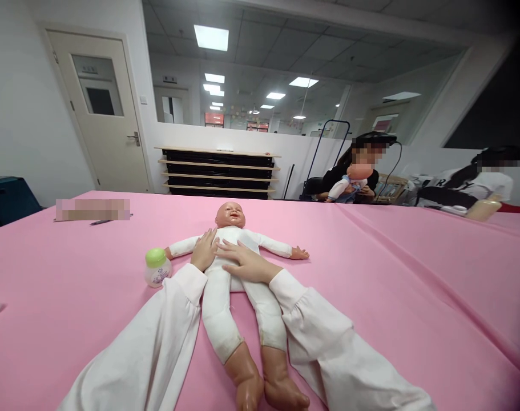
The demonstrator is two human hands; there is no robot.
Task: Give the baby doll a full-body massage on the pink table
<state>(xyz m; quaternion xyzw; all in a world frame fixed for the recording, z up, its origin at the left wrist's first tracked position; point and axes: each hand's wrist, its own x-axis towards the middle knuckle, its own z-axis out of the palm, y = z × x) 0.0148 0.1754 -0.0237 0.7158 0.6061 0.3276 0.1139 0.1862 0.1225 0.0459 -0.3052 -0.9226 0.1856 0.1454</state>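
A baby doll (229, 279) with a white cloth body lies face up, its head away from me and its bare plastic feet towards me. On the left side of its torso rests my left hand (205, 250), fingers stretched out. My right hand (246, 261) lies flat across the belly with its fingers spread and pointing left. Neither hand grips anything. Beside the doll's hand on the left stands a small clear jar (157, 277) with a green lid (156, 257), close to my left sleeve.
A pink cloth (371, 285) covers the table, with a fold running down its right side. A pen (103, 221) lies at the far left near a blurred item. Across the table, one person (328, 180) holds another doll (343, 187); a second person (469, 180) is further right.
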